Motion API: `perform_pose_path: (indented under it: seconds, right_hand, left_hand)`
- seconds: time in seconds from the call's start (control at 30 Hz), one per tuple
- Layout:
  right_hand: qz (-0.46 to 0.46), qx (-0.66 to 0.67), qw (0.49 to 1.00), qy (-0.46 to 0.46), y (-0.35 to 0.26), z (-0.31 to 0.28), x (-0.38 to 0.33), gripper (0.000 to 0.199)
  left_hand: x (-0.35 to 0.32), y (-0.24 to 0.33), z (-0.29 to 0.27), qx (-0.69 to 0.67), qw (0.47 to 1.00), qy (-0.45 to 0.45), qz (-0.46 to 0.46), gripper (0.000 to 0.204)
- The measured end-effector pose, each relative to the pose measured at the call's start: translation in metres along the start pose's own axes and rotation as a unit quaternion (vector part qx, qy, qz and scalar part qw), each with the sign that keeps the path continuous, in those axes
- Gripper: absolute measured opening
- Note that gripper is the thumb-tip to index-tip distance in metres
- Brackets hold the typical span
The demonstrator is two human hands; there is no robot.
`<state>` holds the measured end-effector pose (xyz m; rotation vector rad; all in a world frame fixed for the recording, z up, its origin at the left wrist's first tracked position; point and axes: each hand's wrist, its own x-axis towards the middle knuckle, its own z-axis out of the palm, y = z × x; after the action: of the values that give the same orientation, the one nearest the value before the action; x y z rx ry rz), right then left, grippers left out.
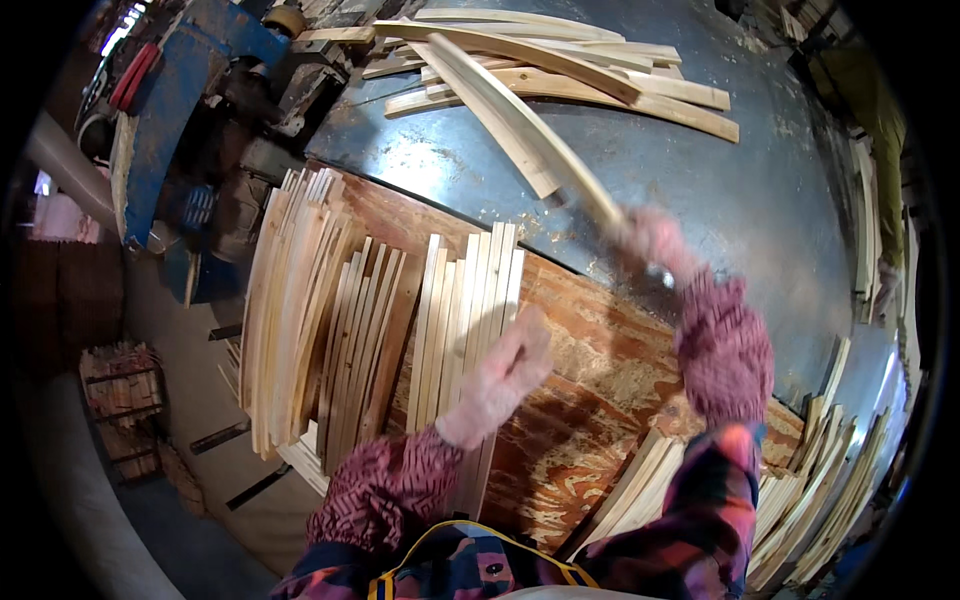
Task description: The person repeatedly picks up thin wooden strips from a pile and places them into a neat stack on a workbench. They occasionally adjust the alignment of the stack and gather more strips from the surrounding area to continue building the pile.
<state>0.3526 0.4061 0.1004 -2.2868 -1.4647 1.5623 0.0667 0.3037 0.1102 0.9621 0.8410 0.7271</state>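
Observation:
My right hand (658, 245), blurred by motion, grips the near end of a long pale wooden strip (530, 125) above the grey metal table. The strip slants away to the far left, over a pile of other wooden strips (560, 85). Closer to me, my left hand (505, 375) is loosely curled with nothing visible in it. It hovers beside a row of narrow strips (455, 310) standing side by side on the brown plywood board (570, 420). Patterned sleeve covers wrap both forearms.
Thicker bundles of strips (295, 310) stand at the left of the board. More strips (640, 480) lie near my right arm, and others (830, 480) at the right edge. A blue machine (175, 120) stands at the far left, next to the metal table (740, 200).

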Motion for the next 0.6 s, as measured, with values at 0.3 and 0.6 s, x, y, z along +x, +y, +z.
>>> perform_pose_path:
  seconds: [0.3, 0.6]
  right_hand:
    - [-0.206, -0.102, 0.894, 0.385, -0.064, 0.065, 0.083, 0.067]
    - [-0.214, 0.094, 0.935, 0.268, -0.069, 0.031, 0.125, 0.053]
  left_hand:
    - [0.023, 0.016, -0.008, -0.189, 0.967, -0.013, -0.172, 0.031]
    - [-0.188, -0.028, -0.172, 0.558, 0.782, 0.172, -0.22, 0.061]
